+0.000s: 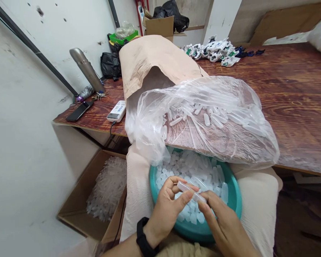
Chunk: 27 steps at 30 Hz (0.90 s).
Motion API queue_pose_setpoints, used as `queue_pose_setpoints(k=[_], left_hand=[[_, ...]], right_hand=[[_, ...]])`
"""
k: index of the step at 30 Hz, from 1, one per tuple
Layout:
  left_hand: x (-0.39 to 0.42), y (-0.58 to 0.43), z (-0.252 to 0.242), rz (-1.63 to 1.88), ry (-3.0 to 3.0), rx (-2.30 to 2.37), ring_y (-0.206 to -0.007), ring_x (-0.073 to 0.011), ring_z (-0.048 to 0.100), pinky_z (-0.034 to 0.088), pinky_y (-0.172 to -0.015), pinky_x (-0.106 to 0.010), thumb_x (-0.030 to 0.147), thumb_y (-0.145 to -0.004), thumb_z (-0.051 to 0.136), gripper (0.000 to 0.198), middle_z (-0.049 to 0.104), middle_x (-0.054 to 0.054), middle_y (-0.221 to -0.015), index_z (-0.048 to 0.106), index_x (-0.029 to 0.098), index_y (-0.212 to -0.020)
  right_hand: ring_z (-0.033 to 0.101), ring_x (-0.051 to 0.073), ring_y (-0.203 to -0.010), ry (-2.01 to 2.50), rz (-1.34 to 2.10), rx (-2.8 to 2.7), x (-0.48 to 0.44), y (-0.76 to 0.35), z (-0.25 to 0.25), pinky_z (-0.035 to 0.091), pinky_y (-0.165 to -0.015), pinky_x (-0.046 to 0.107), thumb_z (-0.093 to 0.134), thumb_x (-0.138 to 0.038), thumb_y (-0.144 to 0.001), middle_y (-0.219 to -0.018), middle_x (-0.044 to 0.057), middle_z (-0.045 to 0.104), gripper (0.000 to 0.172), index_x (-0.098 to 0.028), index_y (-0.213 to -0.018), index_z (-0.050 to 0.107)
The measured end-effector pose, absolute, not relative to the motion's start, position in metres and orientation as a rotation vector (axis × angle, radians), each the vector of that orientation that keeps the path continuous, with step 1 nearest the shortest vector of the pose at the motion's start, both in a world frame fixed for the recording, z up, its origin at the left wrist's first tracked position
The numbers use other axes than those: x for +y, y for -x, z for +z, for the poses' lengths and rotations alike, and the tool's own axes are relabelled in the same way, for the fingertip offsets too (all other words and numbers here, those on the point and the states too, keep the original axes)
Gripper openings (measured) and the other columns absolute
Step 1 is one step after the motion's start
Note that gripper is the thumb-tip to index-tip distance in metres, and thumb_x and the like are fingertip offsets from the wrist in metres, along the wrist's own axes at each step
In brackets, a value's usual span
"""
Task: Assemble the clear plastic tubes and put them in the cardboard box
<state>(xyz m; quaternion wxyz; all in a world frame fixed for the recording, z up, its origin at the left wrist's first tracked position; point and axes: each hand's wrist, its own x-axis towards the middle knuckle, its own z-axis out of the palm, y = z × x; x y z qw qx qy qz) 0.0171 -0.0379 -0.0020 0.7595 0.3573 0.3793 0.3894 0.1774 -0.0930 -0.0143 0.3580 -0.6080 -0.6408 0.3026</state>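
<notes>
A translucent white plastic tube [188, 189] is held between both hands above a teal basin [237, 210]. My left hand [169, 200], with a black band on the wrist, pinches the tube's left and middle part between thumb and fingers. At its lower right end, my right hand [216, 214] grips the tube with thumb and forefinger. Several similar tubes and short caps [195, 171] fill the basin below the hands. Beyond the basin a clear plastic bag [246, 107] lies spread on the table edge with more loose tubes [214, 117] in it.
A cardboard box [77, 217] full of small clear pieces stands at lower left. On the wooden table [296, 92] are a phone [79, 111], a white device [117, 111], a steel flask [87, 69], a large paper sack [160, 53] and a pile of white parts [214, 50].
</notes>
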Motion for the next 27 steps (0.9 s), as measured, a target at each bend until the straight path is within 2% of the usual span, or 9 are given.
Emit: queue_pose_setpoints(k=[2, 6, 11, 13, 16, 19, 22, 24, 27], left_hand=[[-0.038, -0.017, -0.001, 0.843, -0.78, 0.824, -0.096, -0.0168, 0.07, 0.049, -0.092, -0.032, 0.033, -0.086, 0.074, 0.03, 0.077, -0.009, -0.105, 0.053, 0.019, -0.102], [-0.04, -0.018, 0.0, 0.836, -0.776, 0.807, -0.101, -0.0187, 0.069, 0.049, -0.094, -0.033, 0.033, -0.086, 0.074, 0.028, 0.076, -0.008, -0.105, 0.054, 0.02, -0.101], [-0.029, -0.018, -0.003, 0.73, -0.824, 0.821, -0.088, -0.0207, 0.071, 0.052, -0.08, -0.032, 0.039, -0.086, 0.072, 0.033, 0.075, -0.011, -0.102, 0.054, 0.019, -0.105], [-0.014, -0.018, -0.007, 0.626, -0.992, 0.848, -0.088, -0.0206, 0.07, 0.052, -0.078, -0.032, 0.041, -0.095, 0.057, 0.032, 0.073, -0.012, -0.1, 0.049, 0.017, -0.114], [0.016, -0.021, -0.014, 0.347, -1.599, 0.902, -0.083, -0.0175, 0.066, 0.051, -0.075, -0.029, 0.03, -0.102, 0.032, 0.028, 0.067, -0.006, -0.09, 0.046, 0.016, -0.122], [0.037, -0.028, -0.02, 0.15, -1.961, 0.819, -0.087, -0.018, 0.063, 0.049, -0.082, -0.03, 0.023, -0.09, 0.055, 0.02, 0.061, -0.003, -0.096, 0.059, 0.021, -0.11], [0.044, -0.041, -0.029, 0.041, -2.138, 0.745, -0.101, -0.026, 0.061, 0.046, -0.093, -0.038, 0.011, -0.075, 0.072, 0.027, 0.058, -0.006, -0.107, 0.066, 0.02, -0.1], [0.044, -0.049, -0.035, -0.027, -2.232, 0.733, -0.101, -0.0304, 0.062, 0.047, -0.091, -0.042, 0.01, -0.074, 0.074, 0.022, 0.059, -0.009, -0.106, 0.067, 0.017, -0.093], [0.045, -0.054, -0.038, -0.077, -2.313, 0.718, -0.099, -0.0309, 0.065, 0.049, -0.088, -0.041, 0.016, -0.077, 0.078, 0.016, 0.065, -0.01, -0.102, 0.067, 0.017, -0.089]], right_hand=[[0.068, 0.017, -0.068, 1.567, 0.699, -1.718, -0.093, -0.177, -0.016, 0.054, -0.061, 0.025, 0.037, -0.041, -0.105, -0.082, 0.001, 0.07, 0.029, -0.025, -0.1, 0.061], [0.072, 0.021, -0.082, 1.591, 0.599, -1.744, -0.095, -0.171, -0.021, 0.056, -0.069, 0.029, 0.043, -0.043, -0.102, -0.094, 0.005, 0.073, 0.026, -0.025, -0.107, 0.061], [0.069, 0.019, -0.077, 1.578, 1.007, -1.678, -0.095, -0.168, -0.018, 0.055, -0.071, 0.028, 0.02, -0.043, -0.107, -0.089, 0.005, 0.072, 0.046, -0.024, -0.103, 0.062], [0.068, 0.02, -0.08, 1.616, 1.172, -1.771, -0.091, -0.173, -0.016, 0.053, -0.076, 0.03, 0.023, -0.042, -0.106, -0.087, 0.004, 0.071, 0.046, -0.024, -0.095, 0.063], [0.068, 0.027, -0.096, 1.743, 1.218, -2.048, -0.082, -0.182, -0.019, 0.05, -0.085, 0.038, 0.048, -0.034, -0.098, -0.103, 0.009, 0.071, 0.023, -0.022, -0.102, 0.067], [0.069, 0.028, -0.098, 1.766, 1.243, -2.191, -0.074, -0.185, -0.026, 0.05, -0.085, 0.036, 0.062, -0.019, -0.084, -0.109, 0.01, 0.072, 0.026, -0.021, -0.109, 0.069], [0.071, 0.024, -0.087, 1.731, 1.257, -2.2, -0.07, -0.179, -0.03, 0.05, -0.075, 0.029, 0.061, -0.009, -0.077, -0.097, 0.007, 0.076, 0.03, -0.02, -0.103, 0.07], [0.071, 0.025, -0.082, 1.746, 1.221, -2.197, -0.067, -0.173, -0.03, 0.049, -0.07, 0.029, 0.059, -0.006, -0.073, -0.088, 0.008, 0.076, 0.029, -0.018, -0.096, 0.07], [0.071, 0.025, -0.08, 1.728, 1.191, -2.193, -0.065, -0.166, -0.03, 0.048, -0.069, 0.028, 0.058, -0.005, -0.072, -0.085, 0.007, 0.075, 0.024, -0.019, -0.088, 0.07]])
